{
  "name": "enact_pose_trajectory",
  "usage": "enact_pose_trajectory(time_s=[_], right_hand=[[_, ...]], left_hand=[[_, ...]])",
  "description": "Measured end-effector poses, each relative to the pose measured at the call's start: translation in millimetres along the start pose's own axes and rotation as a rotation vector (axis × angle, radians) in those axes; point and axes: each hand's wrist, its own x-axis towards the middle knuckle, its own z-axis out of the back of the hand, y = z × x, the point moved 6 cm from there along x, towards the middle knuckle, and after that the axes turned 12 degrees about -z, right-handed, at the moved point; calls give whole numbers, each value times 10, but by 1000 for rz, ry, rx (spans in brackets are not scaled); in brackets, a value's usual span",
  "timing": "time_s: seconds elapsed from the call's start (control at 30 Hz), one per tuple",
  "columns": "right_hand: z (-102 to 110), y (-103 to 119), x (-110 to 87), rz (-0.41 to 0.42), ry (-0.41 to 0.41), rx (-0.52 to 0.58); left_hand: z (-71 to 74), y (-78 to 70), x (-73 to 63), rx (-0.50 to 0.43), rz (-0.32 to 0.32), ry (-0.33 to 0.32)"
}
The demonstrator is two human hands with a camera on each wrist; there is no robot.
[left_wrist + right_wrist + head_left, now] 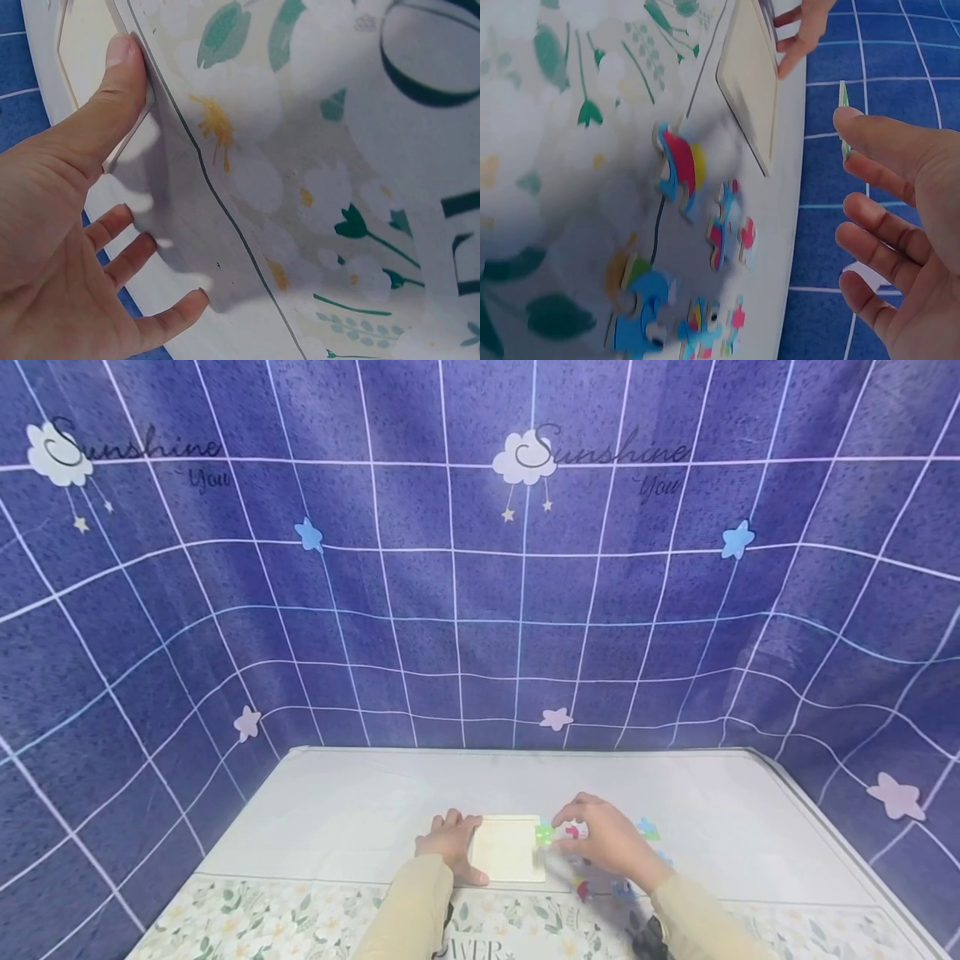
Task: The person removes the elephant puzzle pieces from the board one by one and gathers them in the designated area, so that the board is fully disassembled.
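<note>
A pale, shallow wooden puzzle board (507,850) lies on the table, its raised rim visible. Along its left side rests my left hand (448,846), thumb on the near left corner and the other fingers spread towards the far one. The thumb (124,82) touches the board in the left wrist view; the other fingers look relaxed. My right hand (606,839) pinches a thin puzzle piece (545,833), green at one end, beside the board's right edge. Edge-on in the right wrist view, this piece (844,97) shows between thumb and forefinger. Its picture is partly hidden.
Several loose coloured puzzle pieces lie right of the board, among them a red, blue and yellow one (681,165) and a blue one (641,307). A flower-patterned cloth (300,914) covers the near table. A blue gridded curtain (480,635) stands behind and at both sides.
</note>
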Motion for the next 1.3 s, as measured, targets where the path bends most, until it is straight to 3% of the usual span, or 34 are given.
enact_pose_trajectory(time_s=[0.13,0.53,0.97,1.3], right_hand=[[68,-63,-43,-15,1,16],[262,-273,-198,47,-50,-4],[460,-610,-504,72,-73,44],[577,-903,-687,13,-107,17]], left_hand=[[29,-12,-12,-7,-3,1],[36,-37,-39,-6,6,7],[-1,-5,-4,-3,-1,-12],[-17,6,1,-6,-7,-8]])
